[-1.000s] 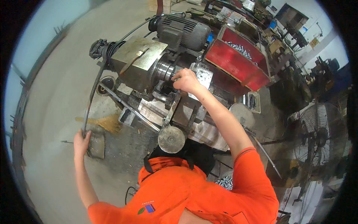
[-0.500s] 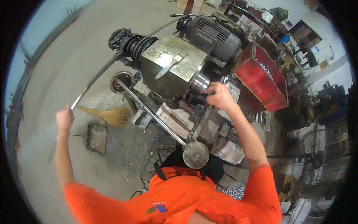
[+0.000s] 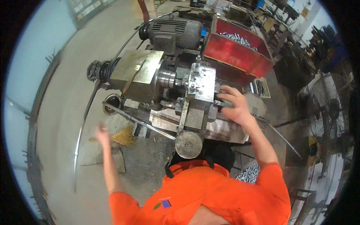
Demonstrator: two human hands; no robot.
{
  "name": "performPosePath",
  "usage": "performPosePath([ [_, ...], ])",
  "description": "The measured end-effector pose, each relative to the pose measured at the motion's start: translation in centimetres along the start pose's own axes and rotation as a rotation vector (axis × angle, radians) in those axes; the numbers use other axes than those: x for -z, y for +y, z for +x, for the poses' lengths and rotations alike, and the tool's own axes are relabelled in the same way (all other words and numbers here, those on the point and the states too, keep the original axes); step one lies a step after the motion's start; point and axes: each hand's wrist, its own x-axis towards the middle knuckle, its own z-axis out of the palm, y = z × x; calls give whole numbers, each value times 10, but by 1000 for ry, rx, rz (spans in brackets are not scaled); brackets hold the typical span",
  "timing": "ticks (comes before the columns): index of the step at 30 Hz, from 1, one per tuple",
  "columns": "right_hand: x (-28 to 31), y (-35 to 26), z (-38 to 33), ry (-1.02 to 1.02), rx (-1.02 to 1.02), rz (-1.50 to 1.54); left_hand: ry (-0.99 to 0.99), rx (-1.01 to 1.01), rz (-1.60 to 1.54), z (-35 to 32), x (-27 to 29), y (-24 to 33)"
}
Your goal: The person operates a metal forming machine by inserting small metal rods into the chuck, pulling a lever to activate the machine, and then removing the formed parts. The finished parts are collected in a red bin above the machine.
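My right hand (image 3: 237, 108) has its fingers spread at the right side of a shiny metal tool block (image 3: 202, 82). Whether its fingertips touch the block's fittings I cannot tell. Left of the block, a round steel chuck (image 3: 166, 78) sticks out of the machine's headstock (image 3: 137, 71), with a narrow steel piece between them. My left hand (image 3: 102, 134) is smeared by motion and apart from the long lever (image 3: 78, 144), which slants down at the left. A silver bar (image 3: 146, 124) runs from a round cup (image 3: 112, 104) toward a round metal disc (image 3: 188, 145) close to my body.
A dark electric motor (image 3: 174, 33) sits behind the headstock. At the back right stands a red bin (image 3: 240, 56) holding many small metal parts. A straw broom (image 3: 125, 137) and a dustpan (image 3: 118, 161) are on the floor. More metal parts (image 3: 249, 175) lie beside me at lower right.
My left hand has let go of the lever and moved right. My right hand has shifted from the chuck to the block's right side, its fingers now spread. The view has turned.
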Motion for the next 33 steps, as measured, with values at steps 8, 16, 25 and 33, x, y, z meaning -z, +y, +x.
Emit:
performPosePath([
  [8, 93, 56, -160, -30, -640, -179, -675, -731, 1079, -28, -113, -11],
  [16, 165, 196, -343, -82, -1051, -801, -634, -422, 617, -20, -76, 31],
  [25, 133, 180, -430, -114, -1216, -977, -443, 169, -381, 6, -26, 97],
  [33, 34, -9, -379, 267, -1389, 157, -388, 286, -514, -3, -77, 84],
])
